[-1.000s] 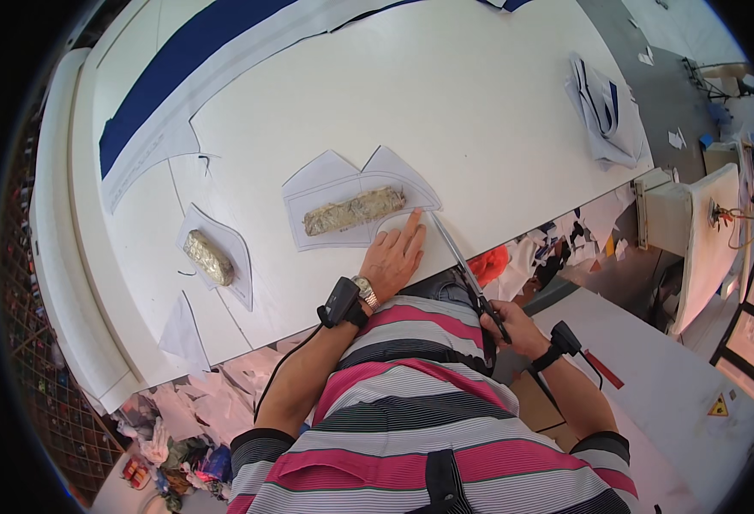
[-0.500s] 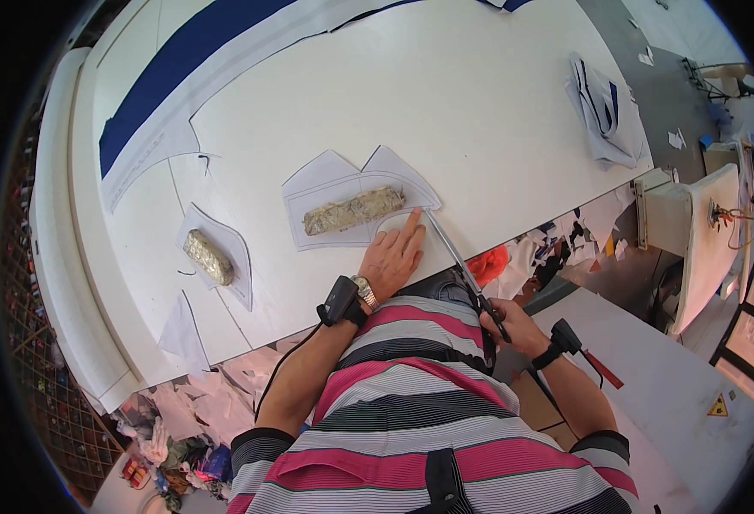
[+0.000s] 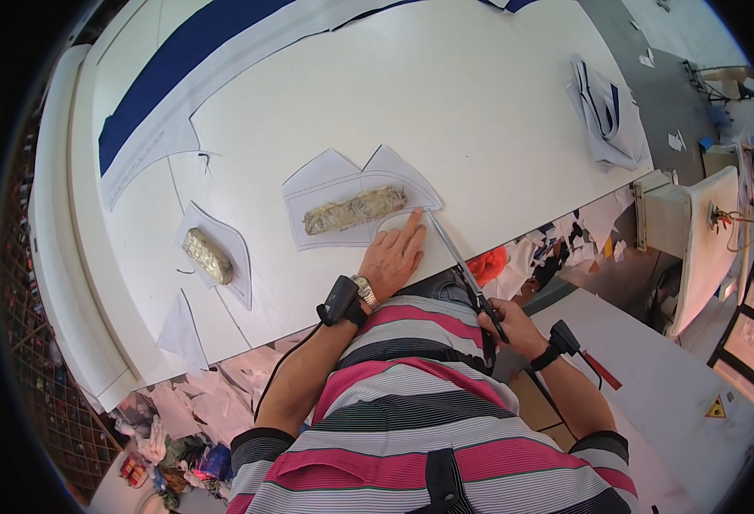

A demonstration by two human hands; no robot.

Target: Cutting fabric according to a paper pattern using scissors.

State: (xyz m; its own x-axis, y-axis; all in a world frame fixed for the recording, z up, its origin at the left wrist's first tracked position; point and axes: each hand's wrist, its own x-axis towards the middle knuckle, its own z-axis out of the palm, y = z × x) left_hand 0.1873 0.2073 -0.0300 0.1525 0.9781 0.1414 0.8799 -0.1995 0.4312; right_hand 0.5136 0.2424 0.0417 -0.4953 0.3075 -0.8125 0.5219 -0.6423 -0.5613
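Note:
My left hand (image 3: 391, 260) lies flat near the table's front edge, fingers apart. Its index fingertip presses on the right tip of a white pattern piece (image 3: 306, 188) with drawn lines and a notch in its far edge. A long wrapped bar-shaped weight (image 3: 356, 211) rests on that piece. In my right hand (image 3: 516, 329) is a pair of long scissors (image 3: 456, 254), gripped by the dark handles beside my waist. Their blades point up and left, the tips beside the piece's right corner, next to my index finger. I cannot tell whether the blades touch the paper.
Left of there, a second wrapped weight (image 3: 208, 256) holds a smaller pattern piece (image 3: 242, 261). Blue fabric (image 3: 176, 73) with white pattern paper spans the far left. A folded bundle (image 3: 604, 116) sits at the right end. A white roll (image 3: 67, 214) lines the left edge; scraps (image 3: 223, 390) lie below.

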